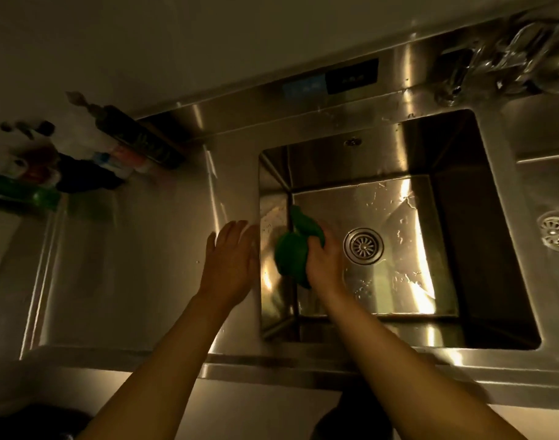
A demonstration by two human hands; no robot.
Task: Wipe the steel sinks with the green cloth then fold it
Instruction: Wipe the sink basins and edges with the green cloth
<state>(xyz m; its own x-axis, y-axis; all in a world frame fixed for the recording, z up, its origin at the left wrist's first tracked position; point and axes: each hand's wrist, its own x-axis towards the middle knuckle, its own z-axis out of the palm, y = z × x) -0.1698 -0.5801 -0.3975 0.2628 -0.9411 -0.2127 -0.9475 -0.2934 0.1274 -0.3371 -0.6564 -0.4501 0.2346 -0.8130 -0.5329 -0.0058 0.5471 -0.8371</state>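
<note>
Bunched green cloth (290, 252) pressed to the left wall of the square steel sink (351, 160), gripped in the curled fingers of the right hand (325, 262). Left hand (230, 258) flat, fingers spread, empty, at the rim. Likely risks: wadded cloth skipping corners; second steel sink (544, 192), far right, left unwiped.

Our one view came from a wide-angle camera worn on the head, which looked forward and steeply down across the front edge of the steel counter (128, 274) toward the wall behind it. We stood close: both forearms ran in from the bottom of the frame, the main sink (335, 163) filled the middle and right, and the second sink (544, 185) was cut off where the counter met the frame's right edge.
</note>
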